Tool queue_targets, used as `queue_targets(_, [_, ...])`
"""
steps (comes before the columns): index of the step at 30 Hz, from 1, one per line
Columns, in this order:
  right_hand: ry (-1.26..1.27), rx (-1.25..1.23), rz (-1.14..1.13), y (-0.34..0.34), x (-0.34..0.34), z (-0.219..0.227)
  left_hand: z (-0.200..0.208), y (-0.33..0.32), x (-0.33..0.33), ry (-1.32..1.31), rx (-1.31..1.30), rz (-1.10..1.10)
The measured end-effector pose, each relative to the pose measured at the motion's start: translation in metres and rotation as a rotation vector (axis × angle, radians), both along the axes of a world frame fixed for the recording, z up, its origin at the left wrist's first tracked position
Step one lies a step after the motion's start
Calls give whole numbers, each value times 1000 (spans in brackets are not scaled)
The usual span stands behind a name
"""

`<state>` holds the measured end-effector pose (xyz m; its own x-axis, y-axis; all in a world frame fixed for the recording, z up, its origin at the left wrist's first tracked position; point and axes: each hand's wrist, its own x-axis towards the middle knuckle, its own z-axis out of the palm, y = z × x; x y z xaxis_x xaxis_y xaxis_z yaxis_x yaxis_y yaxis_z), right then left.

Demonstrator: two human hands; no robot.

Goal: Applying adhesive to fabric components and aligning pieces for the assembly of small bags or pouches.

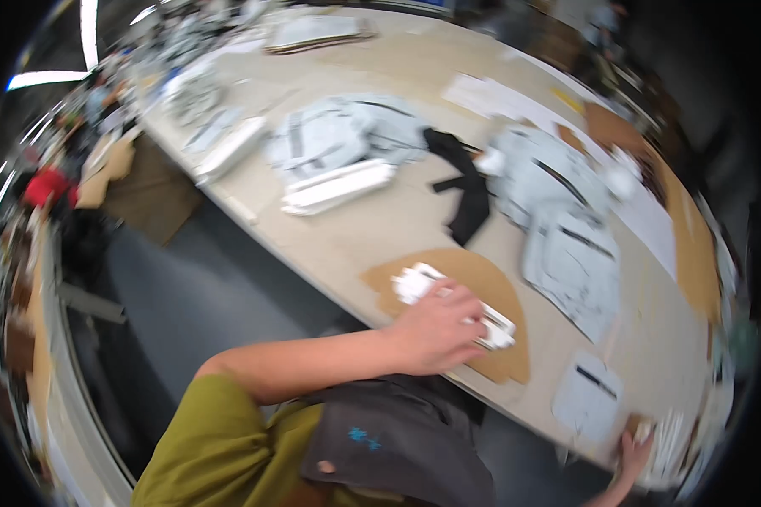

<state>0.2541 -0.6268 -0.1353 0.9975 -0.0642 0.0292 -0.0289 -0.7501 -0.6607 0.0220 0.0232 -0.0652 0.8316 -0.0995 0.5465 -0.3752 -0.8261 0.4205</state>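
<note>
My left hand (435, 331) reaches across the near table edge, its fingers curled over a bundle of white strips (414, 285). That bundle lies on a rounded brown paper or card piece (516, 317). At the lower right, my right hand (632, 456) is at the table edge with its fingers bent against a small pale thing that is too blurred to name. Beside it lies a fan of thin white strips (670, 444). Just left of that hand is a light grey fabric panel (585, 406) with a black strip on it.
Further in on the table (330, 253) lie another white bundle (338, 187), light grey fabric pieces (338, 127), more grey panels (571, 253) and a black fabric piece (469, 203). White paper (516, 101) and brown paper (693, 253) run along the far right side.
</note>
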Motion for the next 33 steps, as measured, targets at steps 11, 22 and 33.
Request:
queue_targets(11, [-230, 383, 186, 255, -84, 104, 8, -5, 15, 124, 158, 1])
queue_targets(22, [128, 493, 622, 400, -131, 61, 3, -12, 32, 148, 205, -42])
queue_targets(33, [69, 411, 675, 433, -134, 50, -2, -9, 41, 164, 196, -56])
